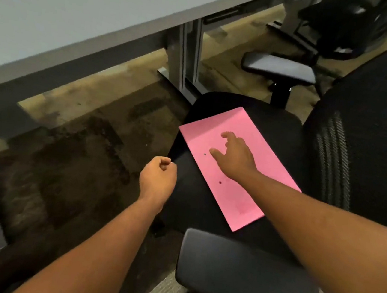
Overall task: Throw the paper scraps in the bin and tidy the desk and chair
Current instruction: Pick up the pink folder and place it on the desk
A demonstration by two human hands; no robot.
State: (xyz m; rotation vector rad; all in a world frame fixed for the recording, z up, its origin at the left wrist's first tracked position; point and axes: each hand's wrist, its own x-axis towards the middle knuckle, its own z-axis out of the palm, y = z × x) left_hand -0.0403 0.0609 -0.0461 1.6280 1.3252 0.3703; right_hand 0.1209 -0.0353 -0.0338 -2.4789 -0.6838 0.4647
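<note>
A pink sheet of paper point(237, 175) with two small punched holes lies flat on the black seat point(196, 195) of an office chair. My right hand point(235, 154) hovers over the middle of the sheet, fingers spread and curled downward, holding nothing. My left hand point(158, 178) is balled into a fist at the seat's left edge; whether anything is inside it is hidden. The grey desk top point(70, 12) runs across the upper left. No bin is in view.
The chair's mesh backrest point(369, 142) stands at right, with one armrest point(276, 67) behind the seat and another point(245, 275) in front. The desk leg point(186, 56) stands just beyond the seat. A second black chair point(341, 26) sits far back. Patterned carpet covers the floor at left.
</note>
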